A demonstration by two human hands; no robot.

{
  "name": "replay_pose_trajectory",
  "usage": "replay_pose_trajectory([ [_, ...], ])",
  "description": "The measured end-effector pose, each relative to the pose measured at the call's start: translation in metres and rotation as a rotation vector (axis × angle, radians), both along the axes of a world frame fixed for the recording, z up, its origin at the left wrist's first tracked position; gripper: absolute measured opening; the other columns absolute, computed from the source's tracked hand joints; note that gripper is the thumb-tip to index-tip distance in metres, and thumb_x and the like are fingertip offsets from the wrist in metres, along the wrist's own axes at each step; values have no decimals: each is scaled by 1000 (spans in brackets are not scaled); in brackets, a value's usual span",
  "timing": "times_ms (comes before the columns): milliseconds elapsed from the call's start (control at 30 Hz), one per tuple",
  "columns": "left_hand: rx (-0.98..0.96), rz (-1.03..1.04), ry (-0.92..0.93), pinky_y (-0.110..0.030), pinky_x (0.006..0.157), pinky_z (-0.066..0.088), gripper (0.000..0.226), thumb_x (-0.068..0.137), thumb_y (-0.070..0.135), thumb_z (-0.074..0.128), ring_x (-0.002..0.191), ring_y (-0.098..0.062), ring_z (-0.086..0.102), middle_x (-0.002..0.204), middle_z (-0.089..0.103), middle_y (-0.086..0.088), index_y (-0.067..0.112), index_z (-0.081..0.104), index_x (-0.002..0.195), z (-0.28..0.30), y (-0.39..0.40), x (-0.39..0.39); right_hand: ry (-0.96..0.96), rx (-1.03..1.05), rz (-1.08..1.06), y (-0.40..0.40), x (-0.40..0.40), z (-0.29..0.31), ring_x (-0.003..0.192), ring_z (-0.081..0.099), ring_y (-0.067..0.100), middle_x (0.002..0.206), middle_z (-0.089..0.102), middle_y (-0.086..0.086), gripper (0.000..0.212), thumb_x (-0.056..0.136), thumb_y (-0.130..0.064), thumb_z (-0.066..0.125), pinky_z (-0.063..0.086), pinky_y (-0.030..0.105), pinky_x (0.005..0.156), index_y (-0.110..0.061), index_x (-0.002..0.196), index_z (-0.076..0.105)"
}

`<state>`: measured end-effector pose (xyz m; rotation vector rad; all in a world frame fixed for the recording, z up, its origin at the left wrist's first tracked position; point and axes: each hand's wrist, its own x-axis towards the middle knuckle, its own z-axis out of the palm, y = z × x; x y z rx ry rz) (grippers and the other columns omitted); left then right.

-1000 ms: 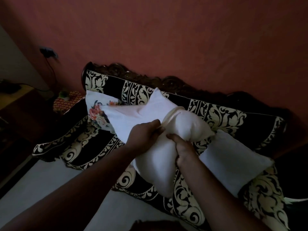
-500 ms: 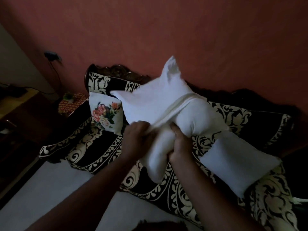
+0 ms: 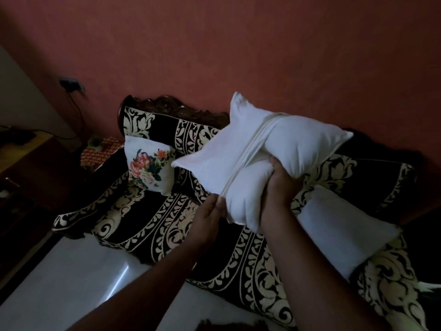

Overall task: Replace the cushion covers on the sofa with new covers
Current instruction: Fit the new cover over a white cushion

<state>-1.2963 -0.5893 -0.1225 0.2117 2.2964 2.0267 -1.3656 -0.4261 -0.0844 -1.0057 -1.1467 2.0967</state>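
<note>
— White cotton, soft and light: where is the cushion (image 3: 293, 149) held?
— Above the sofa (image 3: 167, 225). The left hand (image 3: 210, 211) is pinched on the cover's hem (image 3: 248, 151); the right hand (image 3: 279, 182) is clamped into the filling.
— Best grip?
— The hem, probably; the filling squashes and would likely be lost.

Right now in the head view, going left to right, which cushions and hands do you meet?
Floral cushion → left hand → right hand → bare white cushion lying on the sofa.
</note>
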Motion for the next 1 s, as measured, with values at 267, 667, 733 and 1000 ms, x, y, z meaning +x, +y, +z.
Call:
replay_pose_trajectory([
  [267,-311,-251,219,-36,59,39,30,103,35,50,64,-5,41,67,43,7,23,40,78,-8,13,23,-101,485,-1,11,-11,-32,103,65,20,103,67,-6,40,79,-31,85,49,27,86,-12,108,65],
  [667,-506,282,203,-35,60,45,38,96,61,54,67,-13,58,70,57,6,26,47,83,36,-23,-86,41,579,565,-13,33,-49,112,63,0,122,67,-15,75,66,-31,95,49,13,92,-21,131,59],
  [733,-608,236,307,-38,58,43,43,96,65,49,65,-18,56,68,55,3,23,45,88,41,-17,-83,55,601,650,-13,37,-52,115,65,6,123,70,-11,67,70,-34,92,53,25,96,-23,129,64],
  [1000,-293,-4,263,-34,60,34,44,103,43,55,62,-6,39,65,36,10,12,38,76,24,-4,-83,-244,1007,779,13,45,-63,113,61,11,120,62,-11,112,44,-78,85,52,32,93,-24,136,50],
])
